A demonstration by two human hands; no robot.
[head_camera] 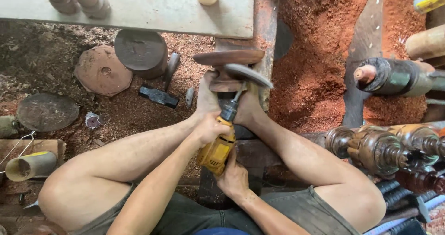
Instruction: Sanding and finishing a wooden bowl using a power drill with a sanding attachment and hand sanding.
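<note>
Reddish sawdust (320, 54) covers the workshop floor in the head view, with a pale board (139, 8) along the top edge and turned wooden posts (384, 147) crowding the right, so open room lies mostly at the left. One yellow power drill (218, 149) points up at a small wooden block (227, 84) clamped between two bare feet (206, 96). The left hand (211, 128) wraps its fingers tight around the drill's upper body; the right hand (234, 177) curls closed about its lower end. Three round wooden discs (102, 70) and one hammer (158, 96) lie left.
</note>
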